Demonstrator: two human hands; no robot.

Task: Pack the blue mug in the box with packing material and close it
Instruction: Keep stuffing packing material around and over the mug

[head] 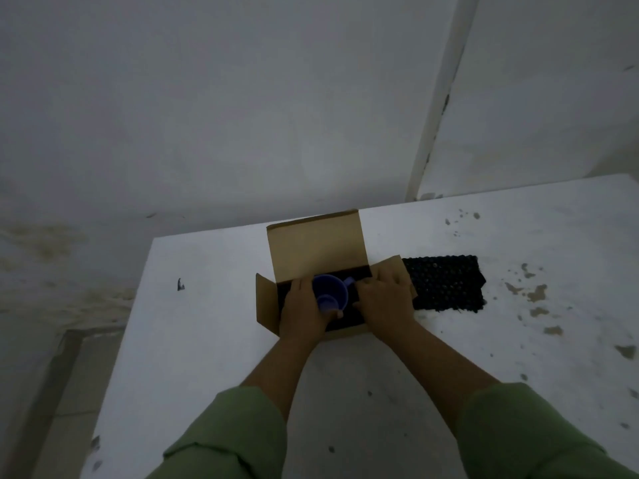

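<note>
A brown cardboard box (316, 248) lies open on the white table, its long lid flap standing up at the back and short side flaps spread out. Black packing material lines its inside. The blue mug (330, 292) is inside the box, mouth toward me, handle pointing right. My left hand (304, 311) wraps around the mug's left side and underside. My right hand (385, 299) lies over the box's right end, fingers curled down on the black lining beside the mug's handle. A second sheet of black bubble wrap (446, 283) lies flat on the table right of the box.
The white table (193, 323) has stains and chipped spots on its right part. Its left edge drops to the floor. A grey wall stands close behind the box, with a white vertical strip (439, 108) at the back right.
</note>
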